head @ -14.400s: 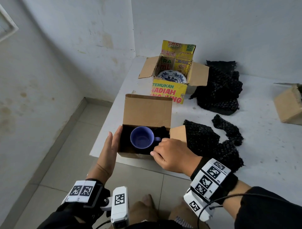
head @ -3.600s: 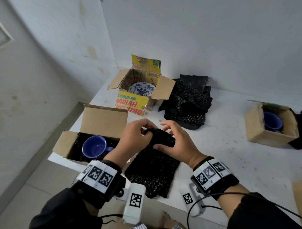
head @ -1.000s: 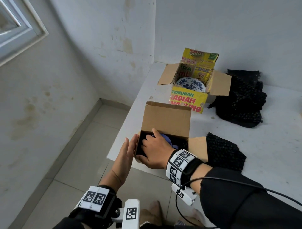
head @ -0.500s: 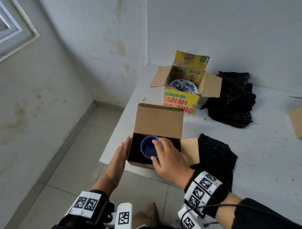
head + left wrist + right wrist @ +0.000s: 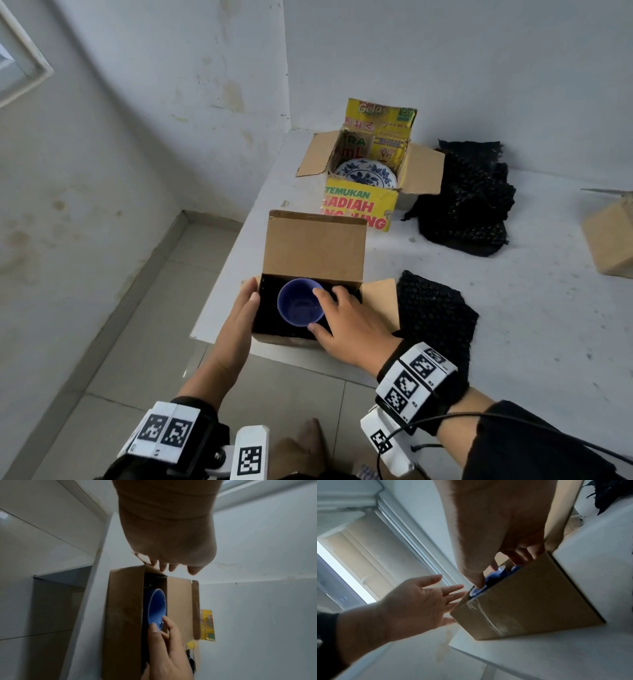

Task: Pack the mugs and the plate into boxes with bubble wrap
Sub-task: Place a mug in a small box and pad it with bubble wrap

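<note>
Matt cardbd box (image 5: 315, 250), glossy mug (image 5: 299, 308)

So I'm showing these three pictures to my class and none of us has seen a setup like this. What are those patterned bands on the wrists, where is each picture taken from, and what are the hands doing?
No machine here: a person works with bare hands, and the checkered bands carry wrist cameras. The wide picture comes from a camera on the head, looking down; the other two look along each hand from its wrist.

On the white table stands an open brown box lined with black bubble wrap, with a blue mug inside. The right hand curls its thumb and fingers round the mug's rim; the left hand lies flat against the box's side, steadying it.

Behind is a yellow printed box holding a blue-patterned plate. More black bubble wrap lies beside the brown box, with a bigger heap further back. Another brown box shows at the right edge.
</note>
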The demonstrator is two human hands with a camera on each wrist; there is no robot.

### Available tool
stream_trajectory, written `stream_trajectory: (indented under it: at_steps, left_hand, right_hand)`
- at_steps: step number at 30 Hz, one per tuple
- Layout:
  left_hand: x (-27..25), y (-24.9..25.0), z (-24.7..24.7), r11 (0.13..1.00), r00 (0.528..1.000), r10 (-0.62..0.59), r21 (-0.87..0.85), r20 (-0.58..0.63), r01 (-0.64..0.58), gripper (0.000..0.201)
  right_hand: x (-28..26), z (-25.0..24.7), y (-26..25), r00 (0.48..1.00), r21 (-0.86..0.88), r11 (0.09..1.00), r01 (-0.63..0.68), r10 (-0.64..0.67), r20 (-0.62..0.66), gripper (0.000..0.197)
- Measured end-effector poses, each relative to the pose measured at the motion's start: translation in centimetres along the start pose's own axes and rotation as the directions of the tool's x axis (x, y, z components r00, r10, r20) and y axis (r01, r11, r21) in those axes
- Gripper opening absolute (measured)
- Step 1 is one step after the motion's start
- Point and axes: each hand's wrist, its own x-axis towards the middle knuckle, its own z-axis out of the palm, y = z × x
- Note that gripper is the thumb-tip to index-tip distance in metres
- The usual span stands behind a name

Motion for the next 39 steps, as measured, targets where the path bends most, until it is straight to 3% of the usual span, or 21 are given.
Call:
stream_trajectory:
  at_steps: [2, 4, 10, 13, 16, 20, 23, 26, 28, 31, 33, 37, 39]
  left_hand:
    - [0.0, 0.8, 0.8, 0.987, 0.994, 0.049, 0.158, -0.093, -0.034, 0.055]
    - [-0.1, 1.9, 2.1, 0.953, 0.981, 0.146, 0.283, -0.127, -0.105, 0.062]
    - [-1.8, 6.8, 9.9, 0.926, 0.950, 0.263, 0.233, 0.166, -0.297, 0.047]
    - [-1.8, 7.2, 13.9, 0.907, 0.895, 0.280, 0.211, 0.348, -0.366, 0.042]
    - [-1.7, 6.4, 18.6, 0.902, 0.854, 0.245, 0.214, 0.459, -0.374, 0.039]
    - [-1.2, 3.9, 22.7, 0.873, 0.883, 0.104, 0.384, 0.457, -0.301, 0.042]
    - [-0.3, 1.9, 23.6, 0.809, 0.943, -0.029, 0.561, 0.333, -0.173, 0.050]
    - [0.0, 0.6, 23.7, 0.746, 0.964, -0.160, 0.666, 0.211, -0.022, 0.058]
    - [-0.1, 0.3, 23.8, 0.725, 0.973, -0.178, 0.688, 0.148, 0.028, 0.061]
    - [0.0, 0.4, 23.7, 0.760, 0.972, -0.223, 0.637, 0.069, 0.129, 0.064]
    - [0.0, 0.5, 23.7, 0.771, 0.964, -0.259, 0.615, 0.063, 0.166, 0.068]
    - [-0.2, 0.9, 24.3, 0.810, 0.952, -0.259, 0.575, 0.166, 0.120, 0.074]
    - [-0.3, 1.5, 24.8, 0.842, 0.948, -0.239, 0.532, 0.211, 0.094, 0.073]
  right_hand:
    - [-0.9, -1.0, 0.6, 0.987, 0.062, 0.995, 0.078, -0.068, -0.146, 0.052]
    - [-2.2, -2.3, 1.6, 0.956, 0.095, 0.988, 0.125, -0.095, -0.276, 0.042]
    - [-6.5, -5.1, 7.9, 0.901, 0.138, 0.989, -0.045, 0.100, -0.422, 0.032]
    - [-8.3, -4.6, 11.1, 0.890, 0.177, 0.952, -0.249, 0.297, -0.346, 0.035]
    - [-10.0, -3.4, 14.3, 0.854, 0.271, 0.851, -0.451, 0.499, -0.148, 0.044]
    - [-11.0, -1.5, 17.5, 0.774, 0.406, 0.683, -0.607, 0.624, 0.108, 0.060]
    - [-11.1, -0.5, 18.3, 0.747, 0.485, 0.618, -0.619, 0.653, 0.123, 0.068]
    - [-10.6, -0.2, 18.3, 0.709, 0.572, 0.525, -0.630, 0.688, 0.150, 0.065]
    - [-10.2, 0.1, 18.4, 0.677, 0.617, 0.456, -0.641, 0.715, 0.176, 0.068]
    - [-9.5, 0.4, 18.9, 0.620, 0.671, 0.356, -0.651, 0.759, 0.199, 0.076]
    - [-9.2, 0.7, 19.6, 0.596, 0.732, 0.263, -0.629, 0.768, 0.236, 0.078]
    - [-9.2, 0.7, 20.5, 0.631, 0.812, 0.157, -0.563, 0.716, 0.299, 0.027]
    - [-9.6, 0.2, 20.9, 0.645, 0.832, 0.123, -0.541, 0.695, 0.316, 0.029]
